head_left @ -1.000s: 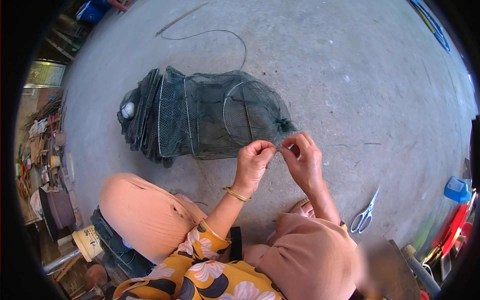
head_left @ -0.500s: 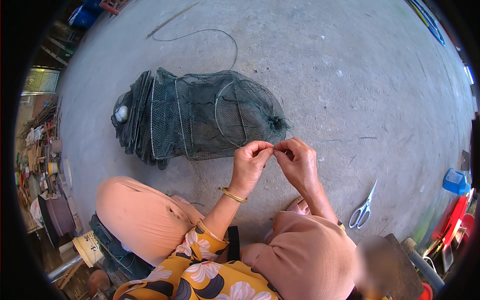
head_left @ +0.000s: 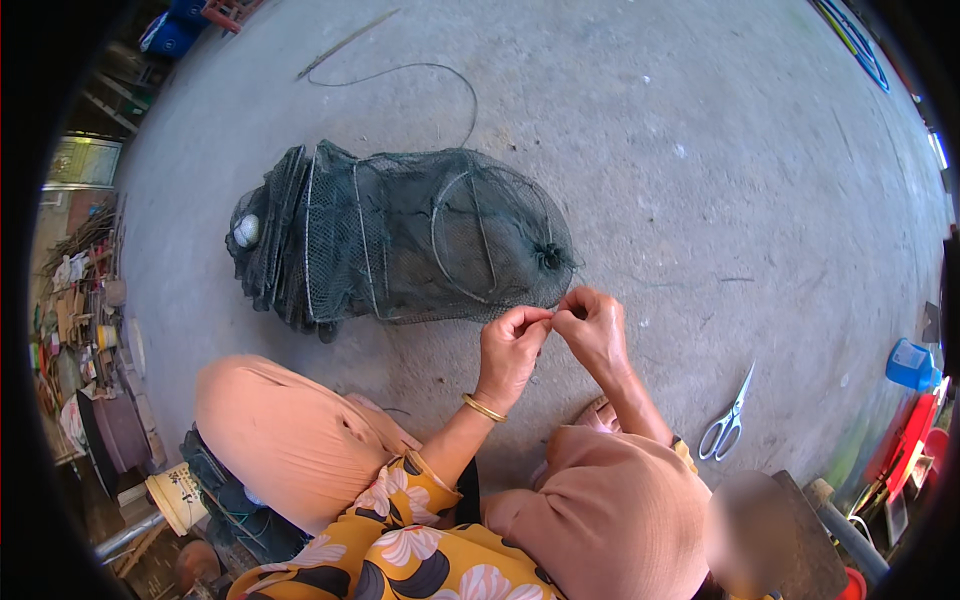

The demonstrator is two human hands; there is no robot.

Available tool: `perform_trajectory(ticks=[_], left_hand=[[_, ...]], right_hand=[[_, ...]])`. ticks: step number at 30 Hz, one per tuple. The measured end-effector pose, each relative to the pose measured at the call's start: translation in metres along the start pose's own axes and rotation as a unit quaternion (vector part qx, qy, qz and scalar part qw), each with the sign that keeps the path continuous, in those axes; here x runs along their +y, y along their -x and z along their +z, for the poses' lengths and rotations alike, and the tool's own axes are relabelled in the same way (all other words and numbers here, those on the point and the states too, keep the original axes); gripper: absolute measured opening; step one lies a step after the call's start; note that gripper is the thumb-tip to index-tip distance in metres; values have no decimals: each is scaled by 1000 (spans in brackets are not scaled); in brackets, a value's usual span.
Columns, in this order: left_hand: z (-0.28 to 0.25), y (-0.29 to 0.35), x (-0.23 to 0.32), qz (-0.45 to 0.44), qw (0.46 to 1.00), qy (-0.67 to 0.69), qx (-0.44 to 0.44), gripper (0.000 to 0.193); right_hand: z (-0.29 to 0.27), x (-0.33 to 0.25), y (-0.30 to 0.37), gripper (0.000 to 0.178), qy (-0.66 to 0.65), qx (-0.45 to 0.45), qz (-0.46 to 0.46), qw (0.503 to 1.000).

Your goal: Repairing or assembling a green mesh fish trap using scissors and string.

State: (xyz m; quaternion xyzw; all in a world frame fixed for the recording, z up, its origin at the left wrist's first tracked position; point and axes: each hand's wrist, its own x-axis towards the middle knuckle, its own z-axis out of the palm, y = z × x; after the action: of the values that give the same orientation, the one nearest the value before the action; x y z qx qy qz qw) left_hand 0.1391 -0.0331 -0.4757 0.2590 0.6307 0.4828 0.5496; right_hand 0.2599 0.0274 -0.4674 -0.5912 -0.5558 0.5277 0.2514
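A dark green folding net trap (head_left: 400, 235) with wire hoops lies on the concrete floor in front of me, bunched at its left end and gathered into a knot at its right. Just below that knotted end, my left hand (head_left: 510, 352) and my right hand (head_left: 597, 333) meet fingertip to fingertip. Both are closed in a pinch. Whatever is between the fingers is too fine to make out; it may be thread. A white float (head_left: 246, 231) sits at the trap's bunched end. Grey-handled scissors (head_left: 727, 425) lie on the floor to the right of my knee.
A thin cord (head_left: 440, 66) runs from the trap to a stick (head_left: 348, 43) farther off. At the right stand a blue plastic jug (head_left: 910, 364) and red items (head_left: 908, 445). A pale bucket (head_left: 178, 498) is at lower left, with clutter along the left side.
Both hands have come slightly nearer to me, still pinched together. The trap sits a little lower in the picture, otherwise unchanged.
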Motion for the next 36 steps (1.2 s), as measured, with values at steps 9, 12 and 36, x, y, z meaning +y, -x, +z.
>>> perform_trajectory(ticks=[9, 12, 36], left_hand=[[-2, -1, 5, -222, 958, 181, 19, 11], [3, -3, 1, -200, 965, 170, 9, 10], [1, -8, 0, -168, 960, 218, -50, 10]], right_hand=[[2, 18, 23, 12, -72, -2, 34, 997], [1, 24, 38, 11, -84, -25, 44, 995], [-240, 172, -69, 23, 280, 173, 76, 941]])
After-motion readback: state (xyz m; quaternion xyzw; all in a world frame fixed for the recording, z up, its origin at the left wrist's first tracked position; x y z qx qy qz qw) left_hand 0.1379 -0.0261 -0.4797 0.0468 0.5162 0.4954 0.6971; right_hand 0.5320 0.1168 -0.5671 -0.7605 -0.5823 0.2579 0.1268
